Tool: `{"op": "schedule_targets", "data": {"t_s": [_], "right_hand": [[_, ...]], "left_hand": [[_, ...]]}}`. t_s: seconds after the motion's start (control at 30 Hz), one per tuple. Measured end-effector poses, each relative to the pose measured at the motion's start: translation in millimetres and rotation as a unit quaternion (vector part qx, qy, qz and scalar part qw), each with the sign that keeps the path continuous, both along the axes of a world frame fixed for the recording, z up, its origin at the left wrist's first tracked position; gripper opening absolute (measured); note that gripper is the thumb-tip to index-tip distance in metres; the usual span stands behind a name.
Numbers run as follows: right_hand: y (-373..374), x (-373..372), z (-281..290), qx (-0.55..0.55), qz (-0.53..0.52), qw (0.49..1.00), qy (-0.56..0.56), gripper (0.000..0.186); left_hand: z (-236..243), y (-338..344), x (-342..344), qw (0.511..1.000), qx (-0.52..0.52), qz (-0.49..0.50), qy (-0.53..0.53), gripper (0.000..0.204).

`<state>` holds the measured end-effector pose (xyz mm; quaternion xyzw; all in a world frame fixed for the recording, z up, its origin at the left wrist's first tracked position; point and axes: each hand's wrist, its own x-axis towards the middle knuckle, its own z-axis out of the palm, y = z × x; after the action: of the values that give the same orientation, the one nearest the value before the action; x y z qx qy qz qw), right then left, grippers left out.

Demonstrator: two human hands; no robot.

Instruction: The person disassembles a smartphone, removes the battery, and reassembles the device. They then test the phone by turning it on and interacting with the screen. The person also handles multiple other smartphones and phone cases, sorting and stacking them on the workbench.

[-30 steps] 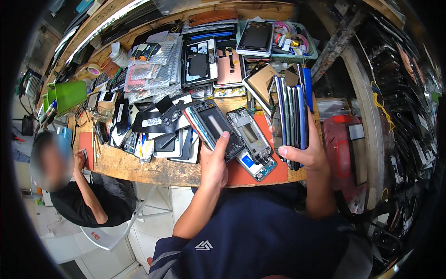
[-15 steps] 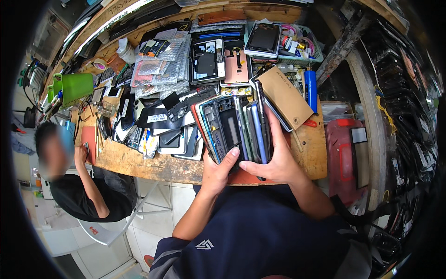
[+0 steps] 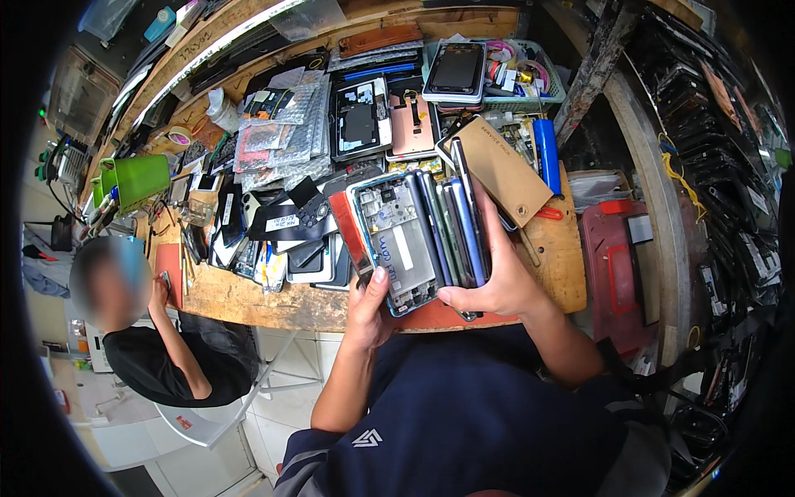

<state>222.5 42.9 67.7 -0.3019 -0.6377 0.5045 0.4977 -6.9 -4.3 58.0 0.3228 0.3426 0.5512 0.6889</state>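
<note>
My left hand is closed on a few phone frames at the left of the bundle. The foremost is a silver-grey phone frame with a light blue rim and blue handwriting, its inside facing me. Behind it at the left shows a red phone part. My right hand grips a row of thin phone housings stood on edge, dark, green and blue, thumb across their lower ends. The two groups touch above the bench's front edge. My fingers behind the bundle are hidden.
The wooden bench carries loose phone parts, bubble-wrapped packets and a brown box. A blue cylinder and a green basket stand at the right. A person sits at the left. A red case lies beside the bench.
My left hand has tipped its phone frames leftward, so the silver-grey frame's inside now faces me more fully and the red part is spread out. The right hand keeps its row of housings.
</note>
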Motion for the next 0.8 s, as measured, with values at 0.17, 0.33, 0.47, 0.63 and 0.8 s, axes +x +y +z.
{"op": "schedule_targets", "data": {"t_s": [0.17,0.33,0.47,0.63,0.8], "right_hand": [[0,5,4,-0.060,0.057,0.992,0.100,0.139],[-2,3,7,-0.094,0.036,0.986,0.129,0.132],[-8,9,16,-0.156,0.037,0.980,0.120,0.133],[-12,21,14,-0.182,0.007,0.976,0.122,0.114],[-9,32,-3,-0.184,0.013,0.972,0.146,0.111]], "left_hand": [[-8,-3,-4,0.996,-0.036,0.025,-0.075,0.060],[-11,-5,-5,0.996,-0.030,0.008,-0.079,0.063],[-17,-5,-8,0.996,-0.021,-0.021,-0.080,0.067],[-3,4,-6,0.986,0.017,-0.096,-0.134,0.078],[-17,1,-12,0.994,0.003,-0.028,-0.109,0.081]]}}
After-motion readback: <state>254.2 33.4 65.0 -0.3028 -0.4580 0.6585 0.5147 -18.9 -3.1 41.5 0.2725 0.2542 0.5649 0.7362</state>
